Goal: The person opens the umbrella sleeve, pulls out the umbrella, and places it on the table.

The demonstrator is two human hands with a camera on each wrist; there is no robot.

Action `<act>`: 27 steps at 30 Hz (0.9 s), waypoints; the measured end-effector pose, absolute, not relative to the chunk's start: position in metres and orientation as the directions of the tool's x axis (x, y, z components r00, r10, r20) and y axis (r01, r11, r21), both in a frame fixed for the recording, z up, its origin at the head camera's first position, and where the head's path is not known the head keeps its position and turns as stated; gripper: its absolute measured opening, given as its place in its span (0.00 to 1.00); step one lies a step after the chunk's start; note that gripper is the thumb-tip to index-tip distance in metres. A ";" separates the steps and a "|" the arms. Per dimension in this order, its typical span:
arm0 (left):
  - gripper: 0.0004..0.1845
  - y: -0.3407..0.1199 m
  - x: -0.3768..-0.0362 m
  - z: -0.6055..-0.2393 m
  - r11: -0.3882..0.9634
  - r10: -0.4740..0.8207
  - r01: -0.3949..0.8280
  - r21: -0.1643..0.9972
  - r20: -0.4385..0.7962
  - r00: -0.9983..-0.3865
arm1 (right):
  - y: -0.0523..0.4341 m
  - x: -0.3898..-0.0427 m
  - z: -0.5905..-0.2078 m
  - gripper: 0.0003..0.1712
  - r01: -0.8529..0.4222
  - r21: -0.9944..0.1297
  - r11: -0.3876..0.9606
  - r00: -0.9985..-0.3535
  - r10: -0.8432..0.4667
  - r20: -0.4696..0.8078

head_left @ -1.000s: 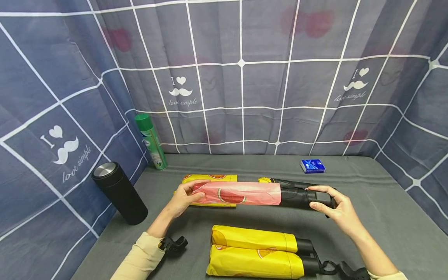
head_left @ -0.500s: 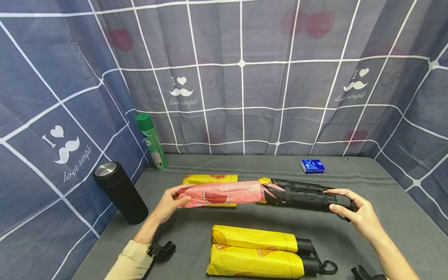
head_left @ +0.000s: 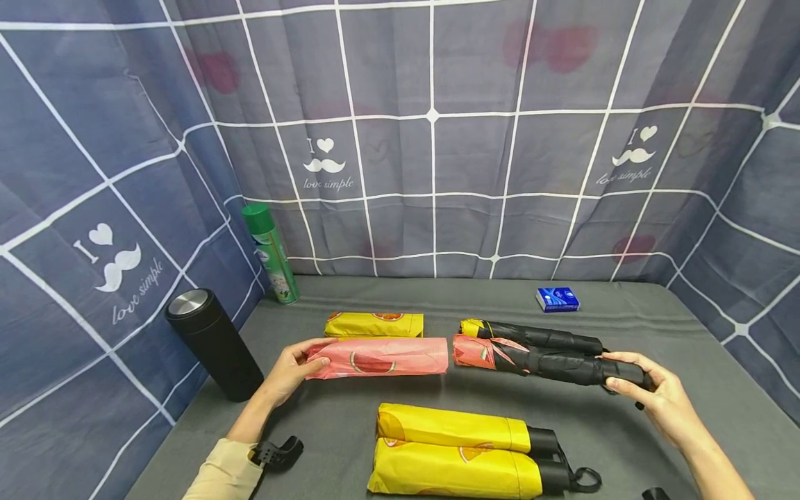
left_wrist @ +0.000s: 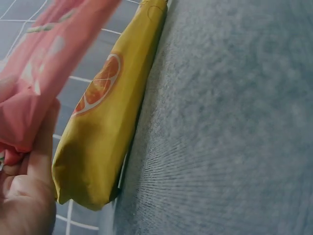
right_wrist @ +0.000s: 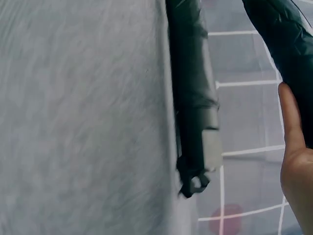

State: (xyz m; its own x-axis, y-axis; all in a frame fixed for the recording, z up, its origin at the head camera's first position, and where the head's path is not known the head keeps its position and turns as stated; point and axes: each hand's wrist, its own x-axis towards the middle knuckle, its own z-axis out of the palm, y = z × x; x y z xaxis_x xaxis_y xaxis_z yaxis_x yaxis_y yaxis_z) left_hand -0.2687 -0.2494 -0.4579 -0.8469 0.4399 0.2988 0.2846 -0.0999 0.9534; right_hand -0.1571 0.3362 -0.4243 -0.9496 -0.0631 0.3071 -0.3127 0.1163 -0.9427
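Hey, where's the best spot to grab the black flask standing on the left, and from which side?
Probably the flask is best gripped around the middle of its round body, coming from its right, the open table side. It stands upright with the curtain wall close behind on the left, and its steel lid looks too flat to hold.

Walls: blue-grey cloth (head_left: 475, 160) hung on three sides, crossed by a white grid, printed with moustache, heart and "love simple" marks.
Stains: faint reddish blotches (head_left: 550, 38) on the cloth.
Surface: grey felt-like table cover (head_left: 350, 423), slightly creased near the back.
Light: even, soft, indoor.
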 end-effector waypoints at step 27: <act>0.23 -0.245 -0.267 -0.446 0.218 0.388 0.383 0.898 0.281 -0.878 | 0.354 -0.179 -0.466 0.23 -0.179 -0.929 0.324 -0.983 -0.095 0.157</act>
